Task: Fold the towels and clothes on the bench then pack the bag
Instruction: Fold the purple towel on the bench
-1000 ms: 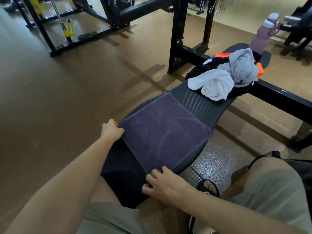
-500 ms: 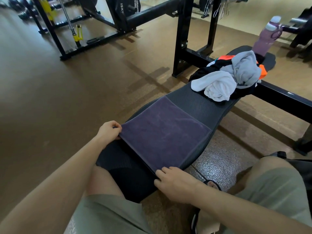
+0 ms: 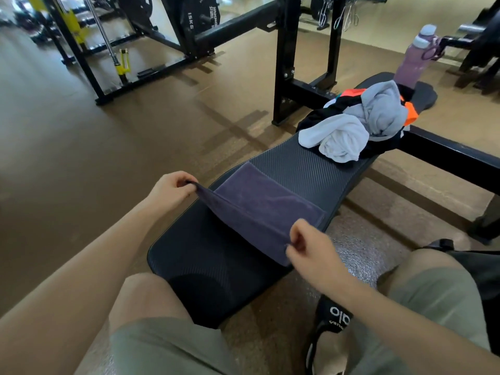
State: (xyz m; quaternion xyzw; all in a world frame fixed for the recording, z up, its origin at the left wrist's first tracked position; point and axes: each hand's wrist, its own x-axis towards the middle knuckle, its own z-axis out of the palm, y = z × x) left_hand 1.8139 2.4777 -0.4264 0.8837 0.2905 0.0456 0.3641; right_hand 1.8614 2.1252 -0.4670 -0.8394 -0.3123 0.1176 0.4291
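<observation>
We're in a gym, brown floor (image 3: 81, 158) all around, black rack frames (image 3: 284, 63) and a weight plate (image 3: 201, 16) up at the back. A long black ribbed bench (image 3: 297, 171) runs from the person's knees away toward the upper right. At its far end stands a purple water bottle (image 3: 414, 60), and just in front of it sits a heap of unfolded clothes (image 3: 359, 125): a white piece, a grey one on top, black and orange beneath. A dark bag (image 3: 481, 269) peeks in at the right edge, beside the knee.

Now the purple towel (image 3: 259, 204). It lies across the middle of the bench, far half flat on the pad, near edge lifted clear and pulled taut. Left hand (image 3: 170, 189) pinches the near-left corner, fingers curled over the cloth. Right hand (image 3: 313, 250) pinches the near-right corner at the bench's right edge, thumb and fingers closed on the hem. The fabric looks smooth, with faint brush marks on the nap.
</observation>
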